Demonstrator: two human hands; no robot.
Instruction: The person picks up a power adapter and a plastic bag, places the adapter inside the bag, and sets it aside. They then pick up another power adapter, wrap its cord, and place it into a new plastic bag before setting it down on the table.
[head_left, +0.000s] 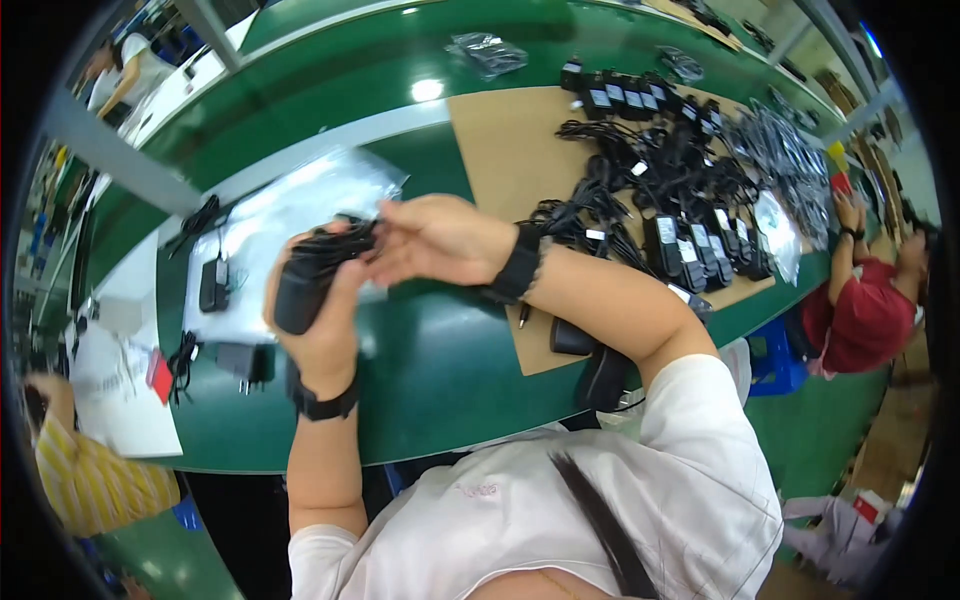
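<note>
My left hand [330, 335] is closed around a black power adapter [298, 295], held above the table left of the middle. The adapter's black cable [335, 242] lies gathered in loops against its upper end. My right hand [440, 240] reaches in from the right, its bent, slightly blurred fingers closed at the cable loops. Below them, clear plastic bags [290, 195] lie spread on the green table. On these bags rests another small black adapter [214, 285]. A further black adapter with plug pins [243, 362] sits nearer to me.
Several black adapters [665, 245] and tangled cables [690, 165] cover a cardboard sheet [500, 150] on the right. Crumpled clear bags [790, 150] lie beyond them. A metal frame post [130, 150] stands at left. One person in red [865, 310] works at right, another in yellow stripes [95, 480] at left.
</note>
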